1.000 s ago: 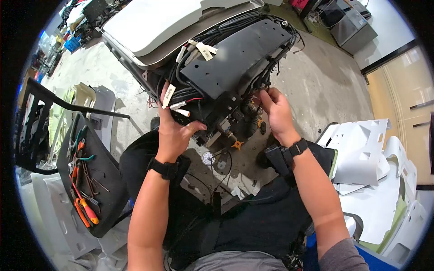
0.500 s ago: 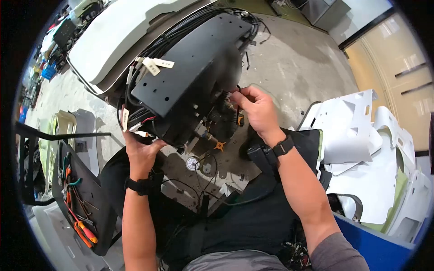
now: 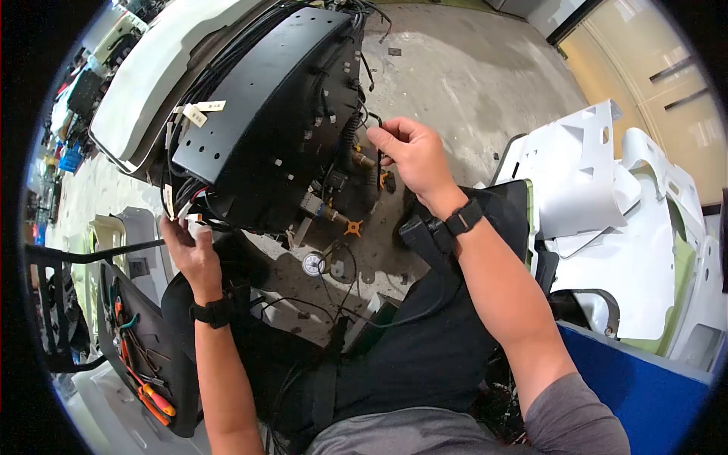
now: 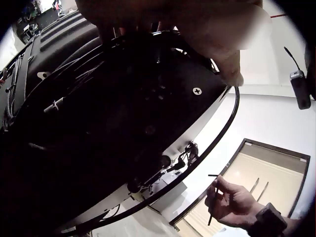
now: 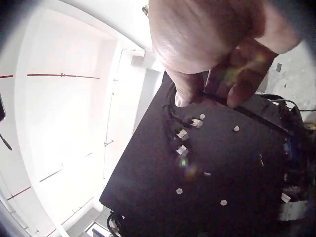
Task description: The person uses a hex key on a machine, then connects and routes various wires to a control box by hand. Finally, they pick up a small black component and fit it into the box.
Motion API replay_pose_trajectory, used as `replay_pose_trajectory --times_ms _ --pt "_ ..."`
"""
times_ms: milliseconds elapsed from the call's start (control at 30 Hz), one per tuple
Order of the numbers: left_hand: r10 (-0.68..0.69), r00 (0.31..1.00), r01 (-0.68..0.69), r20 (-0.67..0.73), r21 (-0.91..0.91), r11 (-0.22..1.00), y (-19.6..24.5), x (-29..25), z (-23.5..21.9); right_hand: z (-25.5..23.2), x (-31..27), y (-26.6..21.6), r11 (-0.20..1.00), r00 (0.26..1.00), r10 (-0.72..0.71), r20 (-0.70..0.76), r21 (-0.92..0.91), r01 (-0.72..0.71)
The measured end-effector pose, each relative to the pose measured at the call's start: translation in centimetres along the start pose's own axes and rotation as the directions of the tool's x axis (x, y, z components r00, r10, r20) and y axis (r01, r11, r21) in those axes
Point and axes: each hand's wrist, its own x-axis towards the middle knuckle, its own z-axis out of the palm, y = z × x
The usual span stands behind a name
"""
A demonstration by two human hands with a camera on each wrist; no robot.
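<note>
A black metal box with screw heads and plugs on its face stands in front of me, tilted in the head view. Beside its right edge, my right hand pinches a black L-shaped hex key between thumb and fingers. The key overlaps the box face in the right wrist view. My left hand is at the lower left corner of the box, fingertips right at the wires with paper labels. Its thumb and fingers are spread apart in the left wrist view, near a looping black cable.
Below the box are an orange star-shaped knob and a round gauge. Pliers and a red-yellow screwdriver lie on a black panel at left. White panels are stacked at right, behind a blue bin.
The box has shifted left in the head view and more of its face shows. My right hand has come away from the lower fittings with the hex key; the left moved left with the corner.
</note>
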Motion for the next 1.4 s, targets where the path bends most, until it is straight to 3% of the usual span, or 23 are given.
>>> replay_pose_trajectory --times_ms 33,100,133,233,267,300,367,533,667,1000,1300,1400 --pt "0.002 1.0 -0.002 0.008 0.003 1.0 -0.1 0.1 -0.4 -0.1 0.1 0.1 1.0 1.0 -0.01 -0.01 0.016 0.01" --pt "0.074 0.987 -0.062 -0.14 0.09 0.994 -0.3 0.4 -0.9 -0.2 0.2 0.0 0.999 1.0 -0.017 -0.023 0.038 0.018" --pt "0.137 0.962 -0.108 -0.238 0.131 0.985 1.7 0.6 0.4 -0.2 0.2 -0.3 0.999 0.999 -0.026 -0.033 0.045 0.027" --pt "0.177 0.96 -0.134 -0.218 0.199 0.971 4.2 0.9 0.5 0.0 0.4 -0.6 0.996 0.997 -0.044 -0.057 0.072 0.048" --pt "0.266 0.947 -0.227 -0.182 0.213 0.95 5.7 0.9 1.3 0.0 0.4 -0.6 0.995 0.997 -0.05 -0.067 0.082 0.056" --pt "0.272 0.947 -0.234 -0.17 0.214 0.948 6.5 0.7 1.6 0.0 0.4 -0.8 0.994 0.996 -0.049 -0.075 0.091 0.056" --pt "0.381 0.923 -0.386 0.061 0.118 0.915 7.7 0.3 1.8 0.2 0.3 -1.1 0.991 0.995 -0.068 -0.072 0.111 0.075" --pt "0.442 0.851 -0.475 0.284 0.055 0.878 9.4 0.0 3.4 0.1 0.6 -0.9 0.989 0.988 -0.112 -0.104 0.08 0.12" --pt "0.345 0.871 -0.394 0.349 0.078 0.916 9.3 -0.6 3.9 -0.1 0.8 -1.1 0.986 0.98 -0.145 -0.134 0.068 0.155" --pt "0.296 0.854 -0.379 0.428 0.124 0.917 9.4 -1.6 5.1 -1.1 1.3 -1.4 0.974 0.961 -0.205 -0.184 0.061 0.219" --pt "0.198 0.84 -0.345 0.506 0.215 0.914 9.0 -2.2 4.7 -0.5 0.9 -1.6 0.969 0.967 -0.185 -0.176 0.134 0.21" --pt "0.181 0.829 -0.335 0.53 0.211 0.918 8.7 -2.5 5.0 -0.3 1.0 -1.2 0.983 0.982 -0.134 -0.132 0.112 0.149"
